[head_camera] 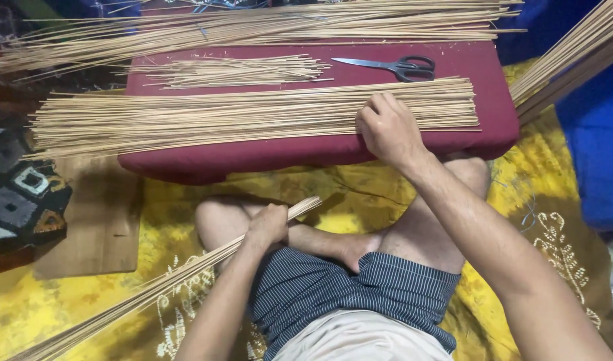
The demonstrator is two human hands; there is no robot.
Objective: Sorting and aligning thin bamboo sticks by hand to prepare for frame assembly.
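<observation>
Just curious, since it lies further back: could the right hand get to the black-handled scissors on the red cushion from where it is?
Probably yes. The right hand rests on the spread sticks, and the black-handled scissors lie just beyond with nothing between.

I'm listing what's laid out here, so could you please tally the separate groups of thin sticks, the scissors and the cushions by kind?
Groups of thin sticks: 5 (long pile at the back, small loose pile, spread under the right hand, bundle in the left hand, bundle at the right edge)
Scissors: 1
Red cushion: 1
Total: 7
</observation>
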